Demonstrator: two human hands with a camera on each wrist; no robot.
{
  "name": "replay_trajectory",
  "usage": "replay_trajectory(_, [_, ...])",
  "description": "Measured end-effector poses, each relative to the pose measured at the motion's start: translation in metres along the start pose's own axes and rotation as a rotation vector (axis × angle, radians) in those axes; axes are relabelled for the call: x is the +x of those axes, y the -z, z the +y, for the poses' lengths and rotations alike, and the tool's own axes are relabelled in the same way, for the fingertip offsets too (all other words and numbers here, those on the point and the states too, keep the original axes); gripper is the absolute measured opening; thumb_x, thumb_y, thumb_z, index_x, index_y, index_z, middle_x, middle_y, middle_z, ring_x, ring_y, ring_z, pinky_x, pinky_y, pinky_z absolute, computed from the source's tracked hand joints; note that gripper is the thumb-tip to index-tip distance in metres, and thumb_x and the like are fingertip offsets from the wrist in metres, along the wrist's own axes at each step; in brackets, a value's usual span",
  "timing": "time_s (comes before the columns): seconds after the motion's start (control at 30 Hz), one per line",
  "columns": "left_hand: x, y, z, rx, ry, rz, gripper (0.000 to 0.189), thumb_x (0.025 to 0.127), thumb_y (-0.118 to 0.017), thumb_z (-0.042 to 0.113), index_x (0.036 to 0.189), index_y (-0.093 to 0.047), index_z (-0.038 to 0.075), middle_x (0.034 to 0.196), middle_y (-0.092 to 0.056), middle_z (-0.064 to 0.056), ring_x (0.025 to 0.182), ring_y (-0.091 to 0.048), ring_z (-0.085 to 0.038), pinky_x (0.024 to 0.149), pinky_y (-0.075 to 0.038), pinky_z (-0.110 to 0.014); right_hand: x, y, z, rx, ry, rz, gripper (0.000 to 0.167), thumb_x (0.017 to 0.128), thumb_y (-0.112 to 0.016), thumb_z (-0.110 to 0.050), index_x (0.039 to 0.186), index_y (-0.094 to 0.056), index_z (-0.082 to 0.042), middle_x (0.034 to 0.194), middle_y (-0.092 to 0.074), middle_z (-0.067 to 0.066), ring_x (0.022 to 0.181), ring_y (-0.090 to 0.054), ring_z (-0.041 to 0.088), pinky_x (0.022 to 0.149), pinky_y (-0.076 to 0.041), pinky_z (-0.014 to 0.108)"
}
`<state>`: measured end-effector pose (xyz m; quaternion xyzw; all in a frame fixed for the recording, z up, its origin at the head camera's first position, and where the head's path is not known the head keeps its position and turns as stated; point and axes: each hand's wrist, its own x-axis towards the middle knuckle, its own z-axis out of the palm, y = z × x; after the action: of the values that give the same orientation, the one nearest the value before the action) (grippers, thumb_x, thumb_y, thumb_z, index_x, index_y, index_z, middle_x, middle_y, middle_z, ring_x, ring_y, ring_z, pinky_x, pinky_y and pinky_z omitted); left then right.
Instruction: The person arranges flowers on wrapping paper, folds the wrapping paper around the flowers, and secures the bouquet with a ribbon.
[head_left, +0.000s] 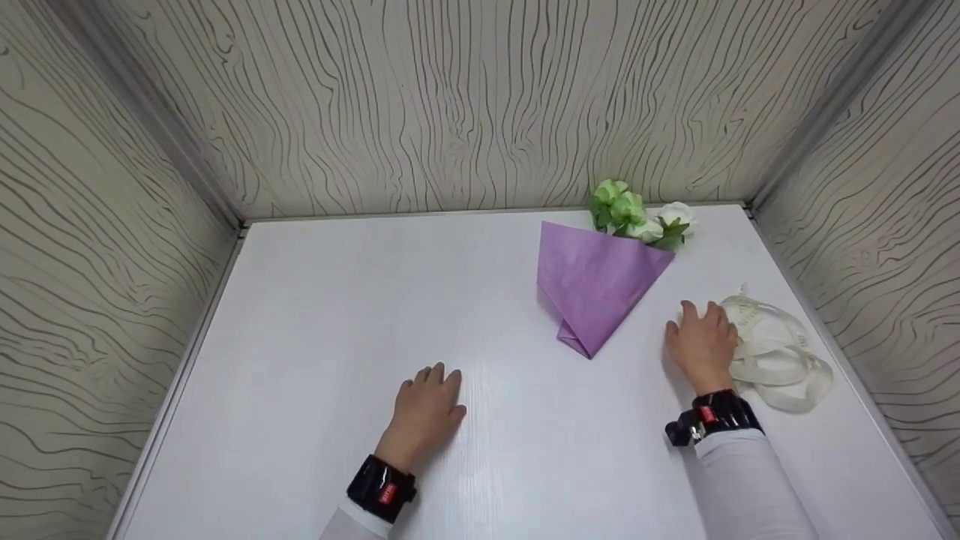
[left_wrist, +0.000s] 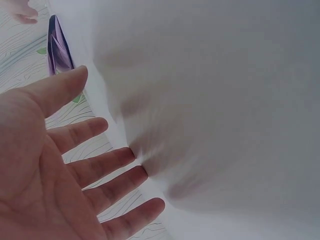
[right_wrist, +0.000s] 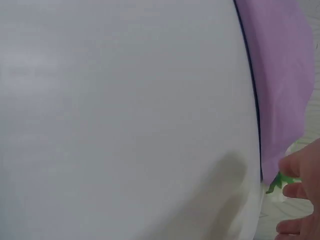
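Note:
My left hand [head_left: 427, 411] is at the front middle of the white table, palm down with its fingers spread and holding nothing. In the left wrist view its fingertips [left_wrist: 125, 155] are by the tabletop, shadows beside them. A purple paper wrap [head_left: 600, 281], folded to a cone, lies toward the back right. Green flowers [head_left: 619, 204] and white flowers [head_left: 675, 215] poke out of its wide end. Between the wrap and a loosely looped cream ribbon [head_left: 796, 403] is my right hand [head_left: 703, 345], fingers loosely bent, gripping nothing. Its outer side overlaps the ribbon's edge; contact is unclear.
The white tabletop [head_left: 337, 300] is bounded by wood-grain patterned panels at the back [head_left: 450, 112], left and right. Flower heads reach the table's back edge. Each wrist wears a black camera band, the right one [head_left: 724, 412] close to the ribbon.

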<state>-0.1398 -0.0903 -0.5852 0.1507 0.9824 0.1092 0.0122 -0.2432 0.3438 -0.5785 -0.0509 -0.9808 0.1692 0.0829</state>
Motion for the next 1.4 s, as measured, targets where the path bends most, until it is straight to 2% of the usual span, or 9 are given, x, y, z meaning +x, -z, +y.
replay_trajectory(0.17, [0.0, 0.001, -0.001, -0.007, -0.013, 0.003, 0.051, 0.091, -0.067, 0.031, 0.134, -0.058, 0.004, 0.134, -0.054, -0.025, 0.122, -0.051, -0.041, 0.092, -0.046, -0.057, -0.001, 0.003, 0.021, -0.037, -0.106, -0.076, 0.04, 0.095, -0.048, -0.017, 0.117, -0.051, 0.016, 0.116, -0.041, 0.048, 0.115, -0.035, 0.062, 0.099, -0.015, 0.072])
replay_trajectory(0.27, [-0.001, 0.002, -0.002, -0.027, -0.02, 0.002, 0.05, 0.092, -0.066, 0.03, 0.133, -0.058, 0.004, 0.133, -0.054, -0.024, 0.122, -0.051, -0.041, 0.091, -0.046, -0.057, 0.0, 0.003, 0.025, -0.065, -0.114, -0.092, 0.033, 0.093, -0.047, -0.012, 0.103, -0.058, 0.017, 0.105, -0.052, 0.042, 0.102, -0.048, 0.058, 0.095, -0.024, 0.07])
replay_trajectory(0.5, [0.004, 0.006, -0.004, -0.094, 0.001, 0.028, 0.045, 0.093, -0.065, 0.03, 0.131, -0.06, 0.004, 0.127, -0.059, -0.018, 0.118, -0.055, -0.036, 0.094, -0.045, -0.053, 0.002, 0.011, -0.003, 0.039, -0.067, -0.002, 0.023, 0.089, -0.052, -0.006, 0.095, -0.071, 0.005, 0.094, -0.067, 0.028, 0.082, -0.063, 0.047, 0.069, -0.045, 0.058])
replay_trajectory(0.63, [0.012, 0.011, 0.001, -0.202, 0.003, 0.135, 0.037, 0.095, -0.064, 0.028, 0.123, -0.065, 0.005, 0.119, -0.064, -0.014, 0.11, -0.061, -0.031, 0.092, -0.048, -0.046, -0.008, 0.015, -0.046, 0.155, 0.079, 0.117, 0.018, 0.089, -0.06, -0.006, 0.097, -0.073, 0.003, 0.097, -0.069, 0.022, 0.086, -0.065, 0.042, 0.064, -0.051, 0.054])
replay_trajectory(0.73, [0.019, 0.018, 0.01, -0.379, -0.002, 0.194, 0.032, 0.098, -0.061, 0.027, 0.118, -0.067, 0.004, 0.112, -0.067, -0.01, 0.102, -0.064, -0.026, 0.085, -0.052, -0.041, -0.021, 0.016, -0.085, 0.245, 0.273, 0.223, 0.012, 0.085, -0.067, -0.002, 0.094, -0.074, 0.001, 0.092, -0.07, 0.017, 0.082, -0.067, 0.036, 0.067, -0.053, 0.05])
replay_trajectory(0.83, [0.026, 0.028, 0.019, -0.586, -0.014, 0.181, 0.032, 0.101, -0.056, 0.029, 0.117, -0.067, 0.003, 0.109, -0.067, -0.008, 0.102, -0.063, -0.023, 0.083, -0.053, -0.042, -0.037, 0.019, -0.122, 0.341, 0.452, 0.264, 0.011, 0.081, -0.073, 0.0, 0.092, -0.075, 0.0, 0.09, -0.07, 0.013, 0.079, -0.068, 0.029, 0.068, -0.054, 0.044])
replay_trajectory(1.0, [0.037, 0.039, 0.034, -0.849, -0.085, 0.096, 0.037, 0.104, -0.05, 0.031, 0.123, -0.064, 0.003, 0.117, -0.066, -0.007, 0.108, -0.061, -0.021, 0.091, -0.05, -0.044, -0.063, 0.022, -0.168, 0.557, 0.656, 0.121, 0.012, 0.089, -0.07, -0.003, 0.099, -0.075, -0.001, 0.098, -0.07, 0.007, 0.085, -0.067, 0.018, 0.068, -0.056, 0.033])
replay_trajectory(1.17, [0.044, 0.04, 0.047, -1.009, -0.153, 0.042, 0.033, 0.102, -0.054, 0.024, 0.127, -0.061, 0.005, 0.121, -0.065, -0.005, 0.112, -0.06, -0.019, 0.097, -0.047, -0.039, -0.078, 0.018, -0.195, 0.708, 0.804, -0.08, 0.019, 0.095, -0.065, -0.008, 0.112, -0.072, -0.002, 0.112, -0.069, 0.005, 0.105, -0.064, 0.021, 0.084, -0.053, 0.035])
replay_trajectory(1.4, [0.047, 0.042, 0.052, -1.198, -0.055, 0.101, 0.017, 0.097, -0.058, 0.005, 0.112, -0.064, -0.003, 0.103, -0.069, -0.008, 0.097, -0.066, -0.019, 0.088, -0.052, -0.035, -0.083, 0.013, -0.205, 0.705, 0.841, -0.09, 0.021, 0.094, -0.066, -0.011, 0.113, -0.071, -0.003, 0.11, -0.068, 0.002, 0.104, -0.063, 0.019, 0.086, -0.051, 0.035])
